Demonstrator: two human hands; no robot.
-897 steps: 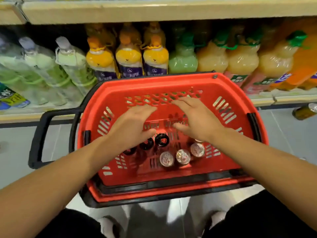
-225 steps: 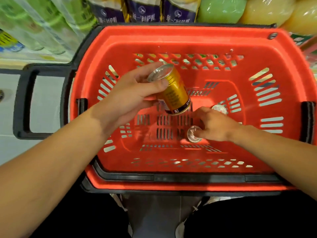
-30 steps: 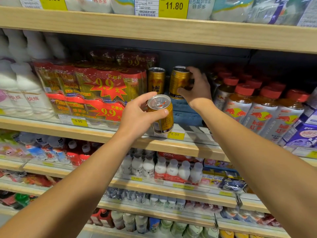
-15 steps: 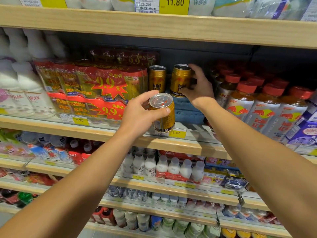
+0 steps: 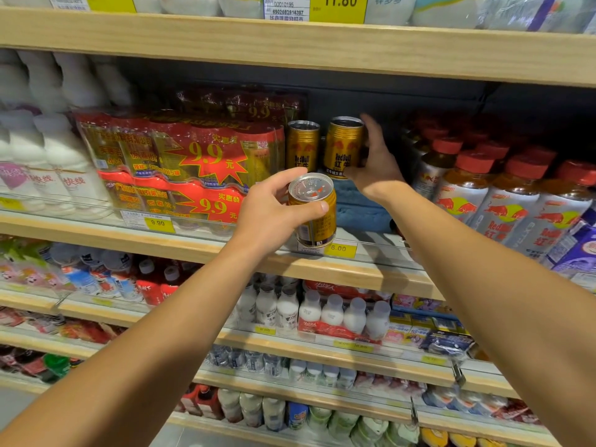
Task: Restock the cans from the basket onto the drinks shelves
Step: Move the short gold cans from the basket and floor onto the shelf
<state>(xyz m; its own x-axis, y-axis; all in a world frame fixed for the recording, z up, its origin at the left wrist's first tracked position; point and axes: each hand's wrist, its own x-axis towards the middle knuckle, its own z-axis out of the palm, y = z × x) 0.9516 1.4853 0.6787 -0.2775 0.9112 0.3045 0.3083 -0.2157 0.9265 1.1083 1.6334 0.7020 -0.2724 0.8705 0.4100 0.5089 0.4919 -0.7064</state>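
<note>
My left hand (image 5: pixel 274 214) grips a gold Red Bull can (image 5: pixel 317 221) upright in front of the middle shelf's edge (image 5: pixel 193 250). Two more gold cans stand deeper in, on a blue pack (image 5: pixel 358 208): one on the left (image 5: pixel 302 146), one on the right (image 5: pixel 343 146). My right hand (image 5: pixel 375 162) is at the right can's right side, fingers straightened upward and thumb near its base; a dark gap shows between palm and can. The basket is out of view.
Red shrink-wrapped multipacks (image 5: pixel 180 162) fill the shelf left of the cans, and red-capped Red Bull bottles (image 5: pixel 464 185) stand to the right. White bottles (image 5: pixel 48 162) sit at far left. The upper shelf board (image 5: pixel 290 50) hangs low. Lower shelves hold small bottles.
My right hand has set its can beside the other one on the blue pack and loosened its fingers. My left hand with its can has stayed nearly still.
</note>
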